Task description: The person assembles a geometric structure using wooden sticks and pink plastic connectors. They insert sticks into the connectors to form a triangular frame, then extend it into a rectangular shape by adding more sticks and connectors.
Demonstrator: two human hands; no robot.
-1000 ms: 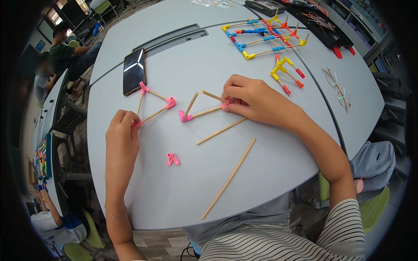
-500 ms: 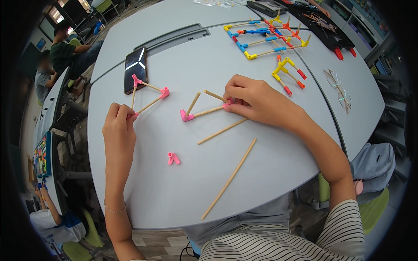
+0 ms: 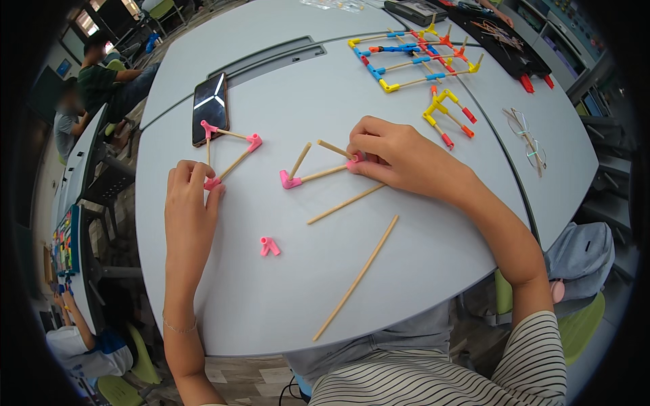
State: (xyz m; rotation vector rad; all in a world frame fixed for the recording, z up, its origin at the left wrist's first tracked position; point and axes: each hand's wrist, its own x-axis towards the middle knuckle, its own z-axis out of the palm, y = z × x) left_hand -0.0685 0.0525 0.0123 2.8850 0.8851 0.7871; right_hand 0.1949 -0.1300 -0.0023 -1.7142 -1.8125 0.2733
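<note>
My left hand (image 3: 191, 193) has its thumb and fingers around the near pink connector (image 3: 212, 183) of a triangle of wooden sticks. The triangle's other corners are a pink connector (image 3: 254, 142) on the right and another (image 3: 208, 128) over the phone's lower end. My right hand (image 3: 389, 154) pinches a pink connector (image 3: 355, 161) at the end of a wooden stick (image 3: 323, 174); its left end sits in a second pink connector (image 3: 290, 180). A short stick rises from each of these two connectors. Below the left hand's side lies a loose pink connector (image 3: 269, 246).
Two loose sticks, a shorter (image 3: 345, 204) and a longer (image 3: 357, 277), lie nearer me. A black phone (image 3: 210, 108) is at the left. Farther right stand a colourful stick frame (image 3: 413, 61), a yellow-red piece (image 3: 445, 111), eyeglasses (image 3: 525, 139) and a black case (image 3: 501, 40).
My left hand has shifted slightly right, its fingers now spread around the near connector, which shows more. The triangle has turned a little. My right hand stays in place.
</note>
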